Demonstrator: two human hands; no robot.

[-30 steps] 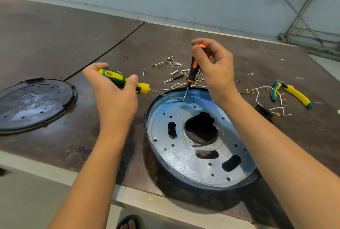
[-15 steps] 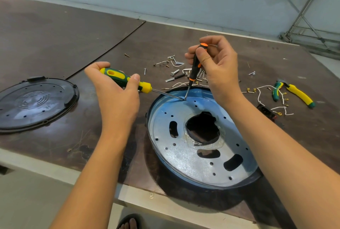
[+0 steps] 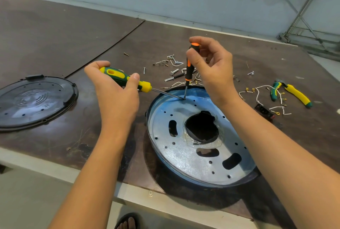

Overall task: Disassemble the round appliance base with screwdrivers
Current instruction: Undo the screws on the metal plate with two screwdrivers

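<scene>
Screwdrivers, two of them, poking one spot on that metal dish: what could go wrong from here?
1. Both tips meet near the far rim of the round base; if the green-and-yellow screwdriver in the left hand slips, it might jab the right hand pinching the orange-and-black screwdriver.
2. Neither hand steadies the base, so it could shift.
3. A freed screw may get lost among the loose screws behind it.

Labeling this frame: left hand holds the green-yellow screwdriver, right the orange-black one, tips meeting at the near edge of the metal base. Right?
No: the head view shows the tips meeting at the far edge of the metal base, not the near one. The rest holds: left hand grips the green-yellow screwdriver, right hand pinches the orange-black screwdriver.
</scene>
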